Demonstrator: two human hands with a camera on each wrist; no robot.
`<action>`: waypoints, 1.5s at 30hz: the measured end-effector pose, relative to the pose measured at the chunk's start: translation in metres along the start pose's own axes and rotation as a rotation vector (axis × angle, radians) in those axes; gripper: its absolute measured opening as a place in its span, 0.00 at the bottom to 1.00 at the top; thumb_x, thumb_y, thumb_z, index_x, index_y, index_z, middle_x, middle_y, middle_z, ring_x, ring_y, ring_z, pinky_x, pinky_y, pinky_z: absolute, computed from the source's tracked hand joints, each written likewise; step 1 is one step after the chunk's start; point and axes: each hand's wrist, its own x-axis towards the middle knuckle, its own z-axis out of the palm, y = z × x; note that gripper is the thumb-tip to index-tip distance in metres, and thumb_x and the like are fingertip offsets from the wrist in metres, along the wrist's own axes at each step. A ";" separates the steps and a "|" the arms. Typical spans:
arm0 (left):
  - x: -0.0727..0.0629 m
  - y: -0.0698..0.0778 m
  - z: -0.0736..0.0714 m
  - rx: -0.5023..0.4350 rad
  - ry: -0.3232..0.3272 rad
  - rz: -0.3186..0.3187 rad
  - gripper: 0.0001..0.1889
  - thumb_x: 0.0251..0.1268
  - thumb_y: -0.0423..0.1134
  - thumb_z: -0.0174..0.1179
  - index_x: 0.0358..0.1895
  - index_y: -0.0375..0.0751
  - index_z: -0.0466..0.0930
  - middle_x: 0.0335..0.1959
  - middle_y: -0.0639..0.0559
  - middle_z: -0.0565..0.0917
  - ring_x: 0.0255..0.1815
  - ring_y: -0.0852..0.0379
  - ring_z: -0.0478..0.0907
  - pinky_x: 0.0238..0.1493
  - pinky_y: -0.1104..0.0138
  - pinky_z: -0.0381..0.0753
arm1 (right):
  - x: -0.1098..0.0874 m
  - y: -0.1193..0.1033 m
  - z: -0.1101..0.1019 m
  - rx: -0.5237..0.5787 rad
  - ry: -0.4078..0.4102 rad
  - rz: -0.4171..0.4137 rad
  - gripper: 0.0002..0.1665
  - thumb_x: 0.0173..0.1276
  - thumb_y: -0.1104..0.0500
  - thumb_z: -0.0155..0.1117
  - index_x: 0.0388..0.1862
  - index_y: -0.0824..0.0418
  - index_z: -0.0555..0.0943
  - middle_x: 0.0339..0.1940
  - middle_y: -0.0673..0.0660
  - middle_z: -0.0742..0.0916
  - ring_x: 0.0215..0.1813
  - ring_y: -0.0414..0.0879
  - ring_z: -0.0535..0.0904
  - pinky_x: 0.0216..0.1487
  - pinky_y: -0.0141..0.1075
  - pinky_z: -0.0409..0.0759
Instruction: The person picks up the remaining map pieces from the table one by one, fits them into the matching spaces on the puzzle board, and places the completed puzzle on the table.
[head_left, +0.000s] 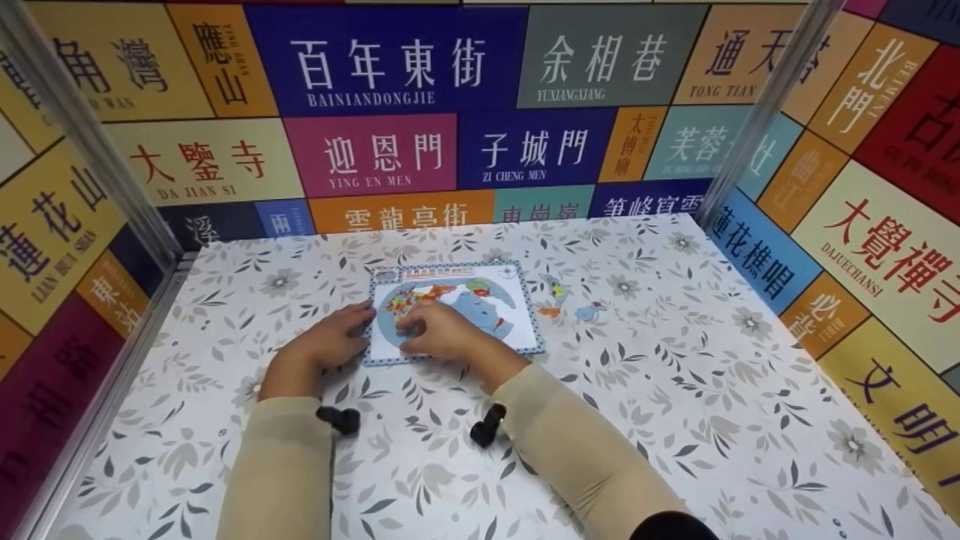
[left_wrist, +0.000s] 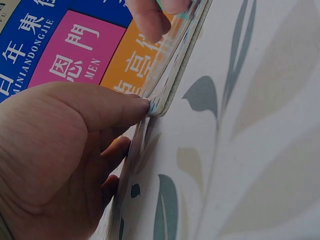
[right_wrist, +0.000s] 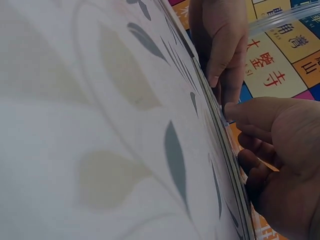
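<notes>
A flat world-map puzzle board point(head_left: 526, 339) with a dotted blue border lies on the table. My left hand point(head_left: 330, 341) rests along its left edge, fingers fairly straight; in the left wrist view the thumb point(left_wrist: 120, 106) touches a corner of the board. Over the left part of the map, my right hand point(head_left: 446, 334) has its thumb and forefinger bent toward the surface. The right wrist view shows its other fingers point(right_wrist: 255, 167) curled low beside the board; I cannot tell whether a piece is between the fingertips.
Right of the board lie loose puzzle pieces: a green-yellow one point(head_left: 556, 288), an orange one point(head_left: 550, 311) and a pale blue one point(head_left: 590, 311). A leaf-patterned cloth point(head_left: 675, 375) covers the table. Panels with large characters point(head_left: 375, 154) stand behind and at both sides.
</notes>
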 end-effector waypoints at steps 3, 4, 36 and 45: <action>0.001 0.000 0.000 -0.005 -0.006 -0.002 0.35 0.83 0.46 0.52 0.88 0.57 0.56 0.92 0.56 0.48 0.93 0.41 0.40 0.90 0.38 0.43 | -0.001 -0.002 -0.004 -0.003 0.017 -0.006 0.22 0.68 0.54 0.78 0.60 0.56 0.90 0.58 0.54 0.90 0.52 0.45 0.84 0.56 0.37 0.83; 0.001 0.000 0.000 -0.008 -0.009 -0.004 0.35 0.83 0.46 0.52 0.88 0.57 0.55 0.92 0.56 0.47 0.93 0.41 0.40 0.90 0.37 0.43 | -0.001 -0.003 -0.005 -0.002 0.022 -0.008 0.22 0.69 0.53 0.78 0.60 0.55 0.90 0.58 0.54 0.90 0.51 0.45 0.84 0.55 0.38 0.83; -0.002 0.002 0.000 -0.005 -0.003 0.020 0.35 0.82 0.44 0.51 0.88 0.53 0.56 0.92 0.55 0.48 0.93 0.41 0.40 0.90 0.38 0.43 | -0.059 0.048 -0.086 0.114 0.153 0.141 0.27 0.73 0.50 0.74 0.68 0.55 0.85 0.65 0.57 0.86 0.51 0.51 0.81 0.47 0.41 0.82; -0.001 0.001 0.000 -0.024 -0.010 -0.014 0.35 0.82 0.45 0.51 0.88 0.57 0.55 0.92 0.58 0.46 0.93 0.42 0.39 0.90 0.39 0.42 | -0.076 0.072 -0.113 0.075 0.203 0.243 0.28 0.72 0.50 0.75 0.69 0.55 0.85 0.65 0.57 0.86 0.57 0.53 0.81 0.52 0.44 0.81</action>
